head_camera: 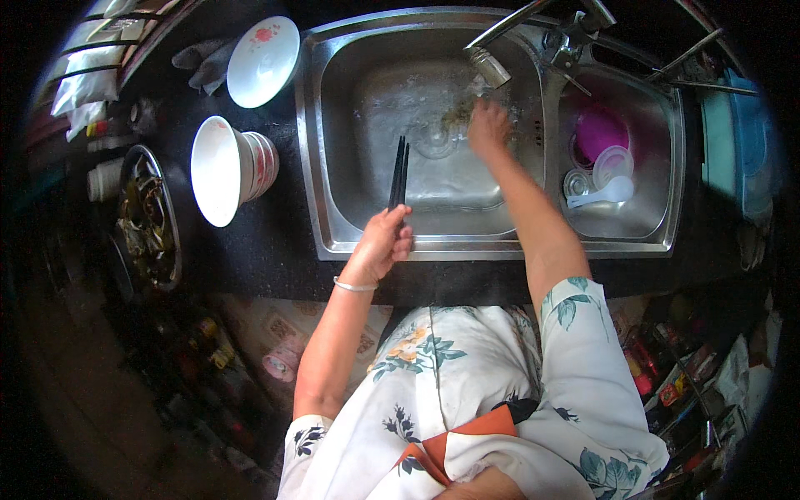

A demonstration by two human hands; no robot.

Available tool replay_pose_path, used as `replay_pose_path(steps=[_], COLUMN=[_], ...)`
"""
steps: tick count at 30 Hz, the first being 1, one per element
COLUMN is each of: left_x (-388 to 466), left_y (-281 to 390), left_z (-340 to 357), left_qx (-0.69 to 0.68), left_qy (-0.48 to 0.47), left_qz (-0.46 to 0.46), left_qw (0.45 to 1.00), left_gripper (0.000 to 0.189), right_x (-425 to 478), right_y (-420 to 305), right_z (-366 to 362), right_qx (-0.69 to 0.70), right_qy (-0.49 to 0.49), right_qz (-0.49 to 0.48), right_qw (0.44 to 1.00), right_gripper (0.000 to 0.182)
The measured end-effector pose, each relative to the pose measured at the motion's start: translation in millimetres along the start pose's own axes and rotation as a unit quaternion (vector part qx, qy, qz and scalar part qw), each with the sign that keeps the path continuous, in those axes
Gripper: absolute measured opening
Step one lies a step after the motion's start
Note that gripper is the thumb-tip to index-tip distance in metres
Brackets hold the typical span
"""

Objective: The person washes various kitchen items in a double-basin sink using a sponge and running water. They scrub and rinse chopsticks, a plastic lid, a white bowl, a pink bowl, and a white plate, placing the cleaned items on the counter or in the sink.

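My left hand (389,240) grips a pair of black chopsticks (399,175) near the sink's front rim, their tips pointing away from me over the large steel basin (375,206). Under the outlet of the faucet (489,67), my right hand (489,127) reaches down into that basin, its fingers blurred. Beside those fingers is a brownish-green patch (458,117), too unclear to name; whether the hand holds any of it is hidden. Water wets the basin floor around the drain (435,142).
Left of the sink stand stacked white bowls (215,172), a tilted white bowl with a red flower (262,62), a grey cloth (209,65) and a metal plate of food (150,219). The smaller basin (644,219) holds a purple dish (600,134), clear lids (612,165) and a white spoon (609,189).
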State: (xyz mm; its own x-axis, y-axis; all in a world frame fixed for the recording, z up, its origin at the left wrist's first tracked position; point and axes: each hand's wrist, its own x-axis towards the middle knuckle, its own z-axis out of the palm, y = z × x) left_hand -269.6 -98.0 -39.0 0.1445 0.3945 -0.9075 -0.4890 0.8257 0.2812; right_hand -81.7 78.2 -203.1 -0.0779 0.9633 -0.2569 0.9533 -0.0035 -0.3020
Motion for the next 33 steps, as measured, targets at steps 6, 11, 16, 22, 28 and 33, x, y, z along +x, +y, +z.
replay_pose_path(steps=[6, 11, 16, 22, 28, 33], left_x=[45.4, 32.8, -30.9, -87.5, -73.4, 32.9], left_y=[20.0, 26.1, 26.0, 20.7, 8.9, 0.5], left_z=[5.9, -10.8, 16.1, 21.1, 12.1, 30.6], left_qx=[0.029, 0.141, 0.135, 0.317, 0.209, -0.081], left_qy=[0.078, -0.012, -0.092, -0.044, -0.061, 0.039], left_qz=[-0.052, -0.055, -0.102, -0.056, 0.123, 0.105], left_qw=[0.995, 0.988, 0.981, 0.946, 0.968, 0.99], left_gripper=[0.017, 0.028, 0.028, 0.025, 0.031, 0.028], right_x=[-67.8, -127.4, -104.5, -95.3, -111.6, -130.1], right_y=[-50.4, -71.3, -28.9, 20.6, 18.6, -15.8], right_z=[42.5, -50.8, -62.1, -37.7, -88.7, -134.6], right_qx=[0.543, 0.255, 0.159, 0.226, 0.502, 0.801], right_qy=[-0.188, 0.01, -0.098, -0.169, -0.058, -0.081], right_qz=[-0.045, -0.398, -0.386, -0.107, 0.018, 0.081], right_qw=[0.817, 0.881, 0.904, 0.953, 0.862, 0.587], right_gripper=[0.055, 0.041, 0.023, 0.016, 0.025, 0.023])
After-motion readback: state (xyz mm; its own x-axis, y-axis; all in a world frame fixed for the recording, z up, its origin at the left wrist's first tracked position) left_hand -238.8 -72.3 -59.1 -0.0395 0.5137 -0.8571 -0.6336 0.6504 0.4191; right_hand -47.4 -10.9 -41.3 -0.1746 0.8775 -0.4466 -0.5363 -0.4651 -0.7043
